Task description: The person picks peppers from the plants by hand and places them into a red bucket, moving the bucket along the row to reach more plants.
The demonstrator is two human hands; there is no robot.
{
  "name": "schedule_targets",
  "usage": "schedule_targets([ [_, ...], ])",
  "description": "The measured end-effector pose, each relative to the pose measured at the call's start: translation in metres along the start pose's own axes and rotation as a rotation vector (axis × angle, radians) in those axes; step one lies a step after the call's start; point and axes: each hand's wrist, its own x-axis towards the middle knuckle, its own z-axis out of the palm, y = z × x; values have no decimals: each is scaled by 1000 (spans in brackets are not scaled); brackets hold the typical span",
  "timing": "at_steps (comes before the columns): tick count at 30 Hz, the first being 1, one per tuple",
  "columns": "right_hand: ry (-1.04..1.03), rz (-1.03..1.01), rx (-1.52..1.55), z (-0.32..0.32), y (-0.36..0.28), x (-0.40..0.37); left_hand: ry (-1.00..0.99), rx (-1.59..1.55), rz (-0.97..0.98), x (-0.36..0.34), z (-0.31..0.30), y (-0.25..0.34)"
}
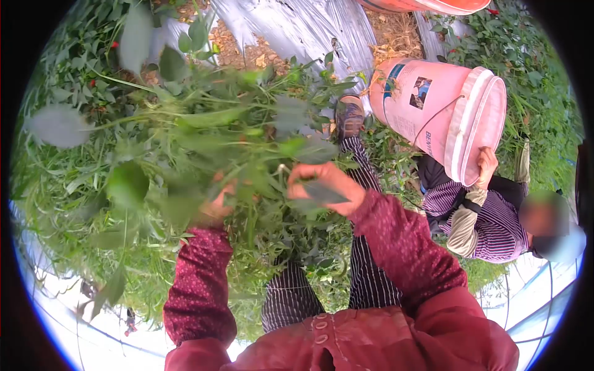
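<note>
Leafy green plants (204, 117) with long narrow leaves rise in front of me, and the nearest leaves are blurred. My left hand (218, 201) is in among the stems. Leaves and blur cover most of its fingers, so its grip does not show. To the right of it, my right hand (328, 185) has its fingers curled and pinched together beside a pale thin stem (281, 173). A dark leaf crosses that hand, and what lies between the fingertips is hidden.
At right, a co-worker's hand (487, 166) holds the rim of a tilted pink bucket (427, 93). Part of an orange container (433, 5) shows at the top. Silvery plastic sheeting (303, 31) covers the ground, with dry soil (253, 55) between strips. Small red fruits dot the plants at left.
</note>
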Motion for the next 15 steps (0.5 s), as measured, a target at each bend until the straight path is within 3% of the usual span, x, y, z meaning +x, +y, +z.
schedule_targets([
  [2, 8, 67, 323, 7, 12, -13, -25, -69, -16, 23, -4, 0],
  [3, -21, 30, 423, 0, 11, -14, -77, -270, 10, 17, 8, 16],
  [6, -100, 5, 486, -2, -1, -13, 69, -187, 48, 18, 8, 6],
  [7, -203, 8, 526, -4, -2, -11, 79, -200, -54, 19, -4, -3],
  [10, -283, 18, 366, -2, 5, 0, 102, -320, 99, 16, -4, -10],
  [11, -219, 32, 322, -6, 6, -2, 166, -411, 12, 7, 0, -7],
  [12, -216, 32, 322, -9, 11, -2, 163, -411, 11, 9, 0, -1],
  [14, -117, -39, 298, -15, 23, -1, 56, -119, 32, 17, -1, 8],
  [15, -157, -6, 294, -16, 20, -3, 87, -217, 102, 20, 5, 5],
])
